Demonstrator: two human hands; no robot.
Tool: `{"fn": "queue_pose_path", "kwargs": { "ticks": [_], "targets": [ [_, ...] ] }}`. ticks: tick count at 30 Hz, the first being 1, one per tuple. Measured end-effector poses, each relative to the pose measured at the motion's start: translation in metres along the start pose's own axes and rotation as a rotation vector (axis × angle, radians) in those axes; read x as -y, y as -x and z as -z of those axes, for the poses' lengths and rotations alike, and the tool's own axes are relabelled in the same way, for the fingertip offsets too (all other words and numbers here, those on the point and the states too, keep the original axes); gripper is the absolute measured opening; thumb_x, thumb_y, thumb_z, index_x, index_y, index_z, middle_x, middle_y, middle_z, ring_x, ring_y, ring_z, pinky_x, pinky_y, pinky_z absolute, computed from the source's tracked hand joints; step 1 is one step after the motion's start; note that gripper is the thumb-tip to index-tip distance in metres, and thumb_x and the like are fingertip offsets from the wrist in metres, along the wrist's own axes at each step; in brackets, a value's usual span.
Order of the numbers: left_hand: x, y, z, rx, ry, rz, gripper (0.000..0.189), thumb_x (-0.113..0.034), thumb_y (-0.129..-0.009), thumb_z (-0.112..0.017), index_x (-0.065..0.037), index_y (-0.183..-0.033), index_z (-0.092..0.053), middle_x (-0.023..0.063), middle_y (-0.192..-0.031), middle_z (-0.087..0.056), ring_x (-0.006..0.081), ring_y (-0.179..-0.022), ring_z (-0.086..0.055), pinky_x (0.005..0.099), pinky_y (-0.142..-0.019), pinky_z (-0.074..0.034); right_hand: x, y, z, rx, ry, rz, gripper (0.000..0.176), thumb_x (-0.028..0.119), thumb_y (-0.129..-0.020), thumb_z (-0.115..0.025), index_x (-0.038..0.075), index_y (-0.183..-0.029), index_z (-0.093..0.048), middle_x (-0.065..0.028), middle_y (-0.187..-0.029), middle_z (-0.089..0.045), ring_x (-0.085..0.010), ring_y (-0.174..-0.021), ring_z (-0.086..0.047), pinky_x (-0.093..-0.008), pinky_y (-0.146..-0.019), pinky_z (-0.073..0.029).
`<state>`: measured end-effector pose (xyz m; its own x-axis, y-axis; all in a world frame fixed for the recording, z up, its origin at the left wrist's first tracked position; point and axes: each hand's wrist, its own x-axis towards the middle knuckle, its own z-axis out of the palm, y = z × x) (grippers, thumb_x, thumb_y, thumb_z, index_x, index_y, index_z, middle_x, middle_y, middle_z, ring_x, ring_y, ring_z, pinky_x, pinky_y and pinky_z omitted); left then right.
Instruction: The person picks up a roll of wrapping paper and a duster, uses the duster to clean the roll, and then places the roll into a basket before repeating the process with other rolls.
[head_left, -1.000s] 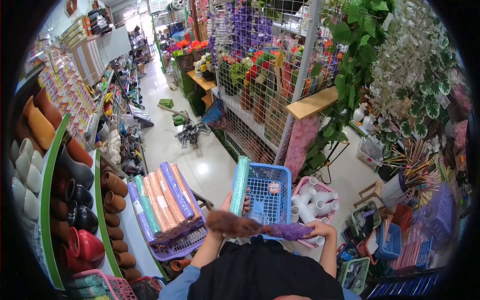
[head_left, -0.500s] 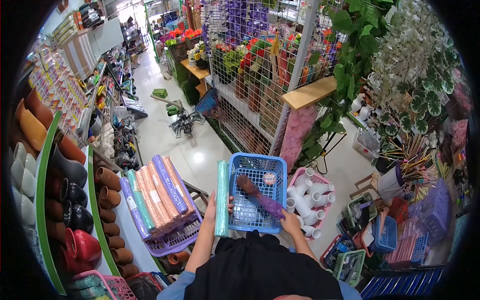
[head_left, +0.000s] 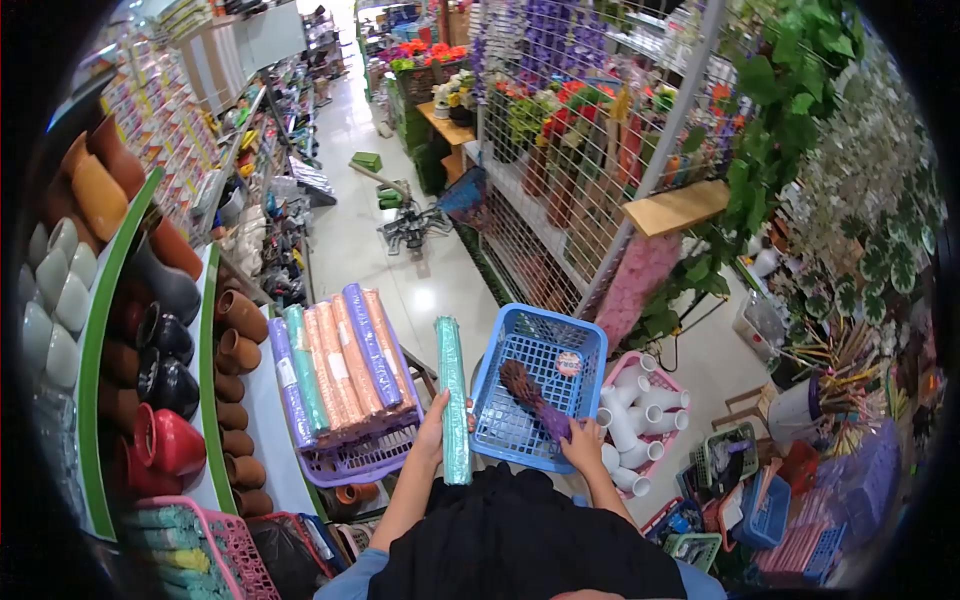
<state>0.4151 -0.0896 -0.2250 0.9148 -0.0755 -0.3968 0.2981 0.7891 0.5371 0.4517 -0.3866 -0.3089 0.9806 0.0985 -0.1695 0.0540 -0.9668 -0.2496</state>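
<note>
My left hand (head_left: pixel 432 428) is wrapped round a long roll in shiny turquoise-green wrapping (head_left: pixel 453 405), held upright just left of the blue plastic basket (head_left: pixel 484 372). In my right hand (head_left: pixel 582 446), at the basket's near right corner, is the purple end of a duster (head_left: pixel 522 388). Its brown, fluffy head reaches over the inside of the basket. A round label (head_left: pixel 568 363) shows on the basket's far right side. To the left, several wrapped rolls (head_left: pixel 345 365) in purple, green and orange lie side by side on a purple basket (head_left: pixel 372 462).
White vases (head_left: pixel 640 405) fill a pink basket right of the blue one. Shelves of clay pots (head_left: pixel 238 350) and glazed vases stand at left. A wire mesh rack (head_left: pixel 590 170) with artificial flowers rises ahead. On the aisle floor sits a dark metal stand (head_left: pixel 408 228).
My view has swung left, so the surroundings sit further right. The roll now stands apart from the blue basket's left edge, and the duster points more steeply away from me.
</note>
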Motion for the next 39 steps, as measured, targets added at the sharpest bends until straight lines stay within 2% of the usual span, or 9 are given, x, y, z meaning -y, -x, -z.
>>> {"fn": "queue_pose_path", "kwargs": {
  "ticks": [3, 5, 7, 12, 18, 28, 33, 37, 39],
  "targets": [
    [-0.003, 0.016, -0.011, -0.113, -0.102, -0.15, 0.047, -0.044, -0.091, -0.038, -0.001, -0.097, -0.054, 0.0106, -0.069, -0.058, 0.0181, -0.063, -0.059, 0.0288, -0.06, -0.05, 0.048, -0.014, 0.031, -0.011, -0.328, 0.365, 0.047, 0.023, -0.08, -0.06, 0.009, -0.123, -0.047, -0.0157, -0.107, -0.049, -0.0281, -0.099, -0.05, -0.0396, -0.082, -0.043],
    [-0.011, 0.033, -0.016, -0.086, -0.086, -0.234, 0.04, -0.036, -0.091, -0.04, -0.001, -0.106, -0.049, 0.0129, -0.083, -0.059, 0.0209, -0.074, -0.061, 0.0322, -0.067, -0.051, 0.105, -0.008, 0.072, 0.48, -0.967, 0.34, 0.04, 0.026, -0.088, -0.052, 0.004, -0.122, -0.045, -0.0123, -0.105, -0.053, -0.0195, -0.092, -0.056, -0.0334, -0.079, -0.045],
    [-0.022, 0.055, -0.033, -0.167, -0.116, -0.383, 0.037, -0.029, -0.092, -0.04, -0.003, -0.118, -0.038, 0.0145, -0.095, -0.057, 0.0223, -0.085, -0.059, 0.0348, -0.072, -0.051, 0.152, 0.009, 0.11, 0.778, -1.159, 0.33, 0.042, 0.026, -0.094, -0.042, 0.004, -0.129, -0.034, -0.0094, -0.106, -0.053, -0.0162, -0.09, -0.056, -0.0295, -0.075, -0.046],
    [-0.042, 0.099, -0.009, -0.38, -0.437, -0.754, 0.064, -0.015, -0.092, -0.044, -0.001, -0.139, -0.003, 0.0111, -0.135, -0.023, 0.0178, -0.124, -0.024, 0.0305, -0.102, -0.024, 0.241, 0.041, 0.137, 0.973, -0.992, 0.718, 0.057, 0.02, -0.092, -0.049, 0.006, -0.137, -0.017, -0.0156, -0.118, -0.045, -0.0207, -0.108, -0.045, -0.033, -0.09, -0.039],
    [-0.069, 0.202, -0.01, -0.604, -0.387, -1.077, 0.071, -0.007, -0.09, -0.047, -0.002, -0.14, 0.003, 0.0108, -0.138, -0.019, 0.0173, -0.125, -0.023, 0.0301, -0.102, -0.023, 0.328, 0.086, 0.134, 1.172, -0.973, 1.154, 0.055, 0.015, -0.09, -0.051, 0.0, -0.134, -0.021, -0.0133, -0.121, -0.041, -0.018, -0.114, -0.04, -0.0318, -0.094, -0.033],
    [-0.061, 0.355, 0.007, -0.979, -0.389, -1.356, 0.085, -0.004, -0.086, -0.054, -0.008, -0.14, 0.011, 0.0116, -0.136, -0.025, 0.0183, -0.12, -0.033, 0.0314, -0.097, -0.033, 0.441, 0.182, 0.142, 1.74, -0.716, 1.409, 0.061, 0.016, -0.084, -0.061, -0.001, -0.129, -0.024, -0.0147, -0.115, -0.043, -0.0179, -0.105, -0.045, -0.0296, -0.088, -0.038],
    [-0.057, 0.431, 0.01, -1.256, -0.513, -1.389, 0.087, -0.008, -0.086, -0.057, -0.004, -0.14, 0.011, 0.0129, -0.123, -0.039, 0.0159, -0.104, -0.045, 0.0279, -0.081, -0.045, 0.478, 0.236, 0.139, 1.752, -0.482, 1.72, 0.072, 0.019, -0.082, -0.064, -0.003, -0.135, -0.02, -0.0199, -0.127, -0.038, -0.0233, -0.108, -0.048, -0.0342, -0.087, -0.043],
    [-0.052, 0.48, -0.01, -1.535, -0.526, -1.105, 0.077, -0.02, -0.088, -0.056, 0.006, -0.138, -0.004, 0.019, -0.107, -0.05, 0.0225, -0.099, -0.051, 0.034, -0.082, -0.045, 0.506, 0.278, 0.133, 1.917, -0.244, 1.626, 0.073, 0.024, -0.083, -0.063, -0.006, -0.134, -0.021, -0.0213, -0.126, -0.039, -0.0219, -0.11, -0.047, -0.0329, -0.089, -0.041],
    [-0.047, 0.501, -0.019, -2.194, -1.135, -0.604, 0.058, -0.023, -0.089, -0.052, 0.004, -0.134, -0.028, 0.0188, -0.112, -0.05, 0.0308, -0.103, -0.049, 0.0383, -0.087, -0.04, 0.52, 0.301, 0.11, 1.99, -0.367, 1.656, 0.074, 0.027, -0.083, -0.063, -0.008, -0.134, -0.022, -0.0213, -0.125, -0.041, -0.0223, -0.112, -0.045, -0.0317, -0.092, -0.039]
  ]
}}
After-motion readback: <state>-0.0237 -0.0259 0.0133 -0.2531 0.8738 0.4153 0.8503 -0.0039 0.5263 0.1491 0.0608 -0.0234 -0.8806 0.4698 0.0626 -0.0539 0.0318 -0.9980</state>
